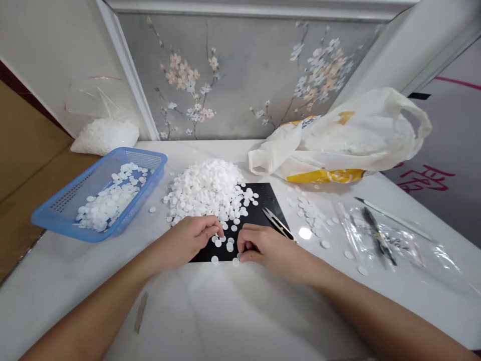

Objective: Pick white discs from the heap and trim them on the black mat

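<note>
A heap of small white plastic discs (206, 185) covers the back of a black mat (268, 195), with several loose discs spread toward its front edge. My left hand (197, 235) is closed over the mat at the heap's front, its fingertips pinched together; what they hold, if anything, is hidden. To the right, my right hand (263, 245) has thumb and forefinger pinched at the mat's front edge on a small white disc (239, 256), mostly covered by the fingertips. Thread snips (276, 220) lie on the mat just behind my right hand.
At left stands a blue basket (139, 200) partly filled with discs, before a clear bag of white pieces (107, 136). A white plastic bag (338, 140) lies at back right. Scattered discs (311, 213), clear bags (409, 245), a black tool (378, 235) and a pale pen-like stick (394, 218) lie right.
</note>
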{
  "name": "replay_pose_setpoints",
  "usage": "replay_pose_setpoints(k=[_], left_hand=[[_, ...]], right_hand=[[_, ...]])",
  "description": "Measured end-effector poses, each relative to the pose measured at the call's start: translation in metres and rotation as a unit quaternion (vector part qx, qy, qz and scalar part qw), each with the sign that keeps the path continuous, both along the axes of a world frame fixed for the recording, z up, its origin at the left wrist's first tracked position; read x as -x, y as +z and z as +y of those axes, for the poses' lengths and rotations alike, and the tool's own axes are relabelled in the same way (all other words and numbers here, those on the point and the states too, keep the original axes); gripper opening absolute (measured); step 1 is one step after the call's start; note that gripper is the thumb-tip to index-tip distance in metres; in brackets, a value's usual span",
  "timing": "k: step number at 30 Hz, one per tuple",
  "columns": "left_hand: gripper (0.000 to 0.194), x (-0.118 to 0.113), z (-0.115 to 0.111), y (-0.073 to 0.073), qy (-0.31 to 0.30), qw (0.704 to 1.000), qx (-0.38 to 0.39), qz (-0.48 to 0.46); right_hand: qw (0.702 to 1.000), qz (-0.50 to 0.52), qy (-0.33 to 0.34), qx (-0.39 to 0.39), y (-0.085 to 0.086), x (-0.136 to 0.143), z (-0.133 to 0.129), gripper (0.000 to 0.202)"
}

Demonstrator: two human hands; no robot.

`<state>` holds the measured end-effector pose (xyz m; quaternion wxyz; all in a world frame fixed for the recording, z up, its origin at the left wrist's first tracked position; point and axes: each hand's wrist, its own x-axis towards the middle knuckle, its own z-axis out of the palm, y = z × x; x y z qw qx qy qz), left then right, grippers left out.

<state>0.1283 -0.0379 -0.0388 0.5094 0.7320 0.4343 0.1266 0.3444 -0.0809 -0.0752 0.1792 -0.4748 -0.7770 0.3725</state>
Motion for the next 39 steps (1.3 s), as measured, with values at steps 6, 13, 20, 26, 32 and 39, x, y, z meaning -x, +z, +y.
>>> replay_pose_setpoints(k=[6,13,20,26,32,39], left_hand=[[0.016,0.009,0.002,-0.003,-0.123,0.987,-0.056,0.088],[0.004,0.005,0.000,-0.005,-0.190,0.965,-0.096,0.156],[0.010,0.003,-0.002,-0.005,-0.171,0.969,-0.095,0.150],[0.020,-0.002,-0.004,-0.007,-0.085,0.982,-0.083,0.144],[0.024,-0.004,-0.003,-0.009,-0.025,0.989,-0.065,0.128],[0.024,0.000,0.002,-0.009,-0.001,0.999,0.032,0.044]], right_hand=[[1.000,0.009,0.004,-0.013,0.002,-0.002,-0.002,0.019],[1.000,-0.011,0.011,0.003,0.002,-0.002,0.002,0.010],[1.000,0.002,0.012,-0.005,0.002,-0.001,0.001,0.016],[0.999,-0.007,-0.011,0.039,0.000,-0.004,0.003,0.008],[1.000,-0.001,-0.006,0.001,0.005,-0.003,0.001,0.016],[0.996,0.023,0.066,-0.049,-0.001,0.002,-0.002,0.023]])
